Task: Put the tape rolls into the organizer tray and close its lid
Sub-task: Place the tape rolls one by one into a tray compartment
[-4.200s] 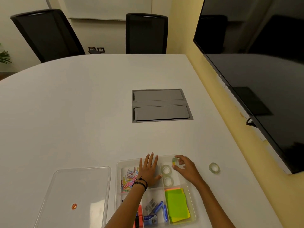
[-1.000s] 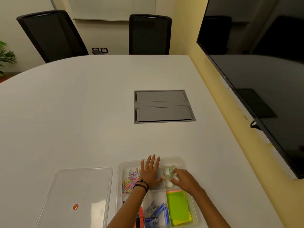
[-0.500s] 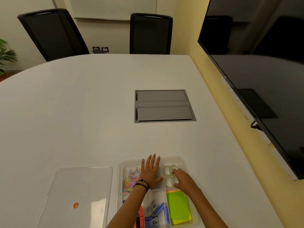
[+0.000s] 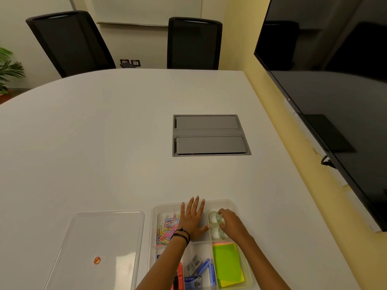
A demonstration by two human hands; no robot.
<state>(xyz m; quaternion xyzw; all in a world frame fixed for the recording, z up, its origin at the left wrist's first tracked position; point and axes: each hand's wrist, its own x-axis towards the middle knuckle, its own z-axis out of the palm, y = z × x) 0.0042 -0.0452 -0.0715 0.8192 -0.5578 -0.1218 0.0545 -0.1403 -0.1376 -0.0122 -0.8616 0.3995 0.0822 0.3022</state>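
Here the left hand (image 4: pixel 193 219) lies flat and open on the organizer tray (image 4: pixel 154 210); the right hand (image 4: pixel 231 223), fingers curled, touches the tape rolls (image 4: pixel 214 217), grip unclear.

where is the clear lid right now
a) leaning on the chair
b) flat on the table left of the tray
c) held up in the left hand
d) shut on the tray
b, the lid lies flat on the table, left of the tray, which is open.

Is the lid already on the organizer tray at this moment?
No, the clear lid lies flat on the table to the left of the organizer tray, whose compartments are open.
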